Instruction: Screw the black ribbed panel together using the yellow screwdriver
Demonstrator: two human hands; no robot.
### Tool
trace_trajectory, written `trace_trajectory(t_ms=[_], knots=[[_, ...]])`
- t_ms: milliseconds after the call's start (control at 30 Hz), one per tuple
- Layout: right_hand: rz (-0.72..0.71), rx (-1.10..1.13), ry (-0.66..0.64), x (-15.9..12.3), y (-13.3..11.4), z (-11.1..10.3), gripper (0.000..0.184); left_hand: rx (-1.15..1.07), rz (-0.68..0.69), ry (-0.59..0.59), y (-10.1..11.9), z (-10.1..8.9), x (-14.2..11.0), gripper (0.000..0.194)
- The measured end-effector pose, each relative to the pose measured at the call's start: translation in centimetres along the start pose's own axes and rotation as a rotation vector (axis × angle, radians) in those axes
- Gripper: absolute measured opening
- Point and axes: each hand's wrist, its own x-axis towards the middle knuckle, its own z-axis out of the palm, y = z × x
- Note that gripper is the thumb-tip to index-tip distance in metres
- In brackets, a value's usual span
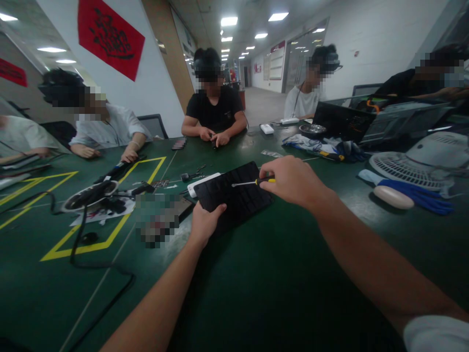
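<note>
Thumb of my left hand [207, 220] over the near-left edge of a flat, glossy black rectangular panel [242, 200], slim metal screwdriver with a yellow-and-black handle [266, 181] in my right hand [289, 178].
Nearest me, my left hand grasps the panel above the dark green tabletop [256, 293]; I'd keep that hold firm but gentle, fingers clear of the shaft. My right fingers pinch the handle, shaft over the glossy face; whether its tip touches, I can't quite tell. Light, steady control should spare the surface. Just beyond the panel lies a long white plastic bar [192, 190]; farther off sits a person in a black shirt [216, 107].
</note>
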Motion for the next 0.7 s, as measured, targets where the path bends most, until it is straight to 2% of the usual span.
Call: trace_trajectory(t_ms=[333, 700], knots=[[0.010, -0.002, -0.018, -0.10, -0.23, 0.02, 0.024, 0.012, -0.011, 0.001, -0.11, 0.06, -0.04, 0.052], [0.042, -0.059, -0.096, -0.07, -0.33, 0.10, 0.026, -0.005, -0.014, 0.009, -0.02, 0.13, -0.03, 0.054]])
